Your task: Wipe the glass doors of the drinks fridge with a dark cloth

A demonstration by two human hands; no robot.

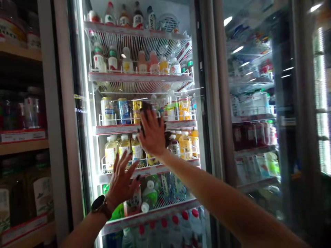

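Note:
My right hand (152, 134) is stretched out in front of the lit drinks fridge, palm toward its glass door (129, 93), fingers extended. A dark shape shows round its fingers; I cannot tell whether it is a reflection or something under the palm. Lower and to the left, my left hand (123, 181) is raised with its fingers spread and nothing in it. A dark round watch (98, 203) sits on that wrist. Past the hands are cans (123, 111), bottles of pale yellow drink (111, 151) and a tilted green-labelled bottle (150, 194) on the shelves.
Upper shelves carry orange and pink bottles (153, 62) and dark bottles (138, 16). Red-capped water bottles (176, 222) stand at the bottom. A metal door frame (219, 103) runs down the right, with another glass-fronted fridge (253, 117) beyond. Wooden shelves (23, 148) with bottles stand at left.

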